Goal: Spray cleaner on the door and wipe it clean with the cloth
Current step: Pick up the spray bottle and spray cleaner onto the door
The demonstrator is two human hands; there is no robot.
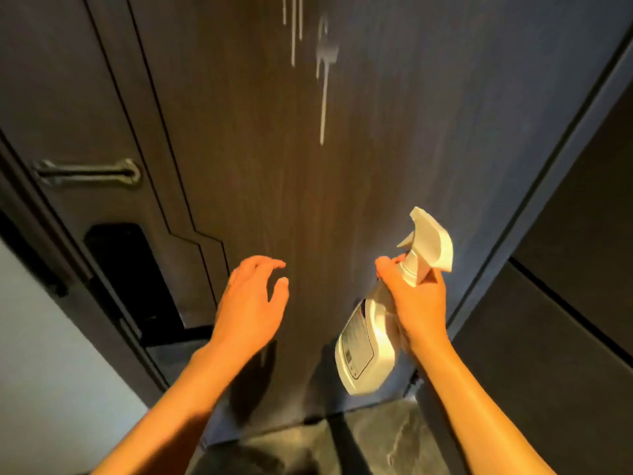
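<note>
A dark wooden door (342,173) fills the view in front of me. White foamy cleaner (323,80) runs down its upper part in several thin streaks. My right hand (416,303) grips a white spray bottle (368,341) by the neck, with its trigger head (428,246) pointing up toward the door. My left hand (250,303) hovers close to the door's lower middle, fingers curled apart and holding nothing. No cloth is in view.
A metal lever handle (89,173) and a black lock plate (133,275) sit on the door's left part. A dark panel (565,303) stands to the right. Grey marbled floor (376,440) lies below, a pale wall (44,371) at the left.
</note>
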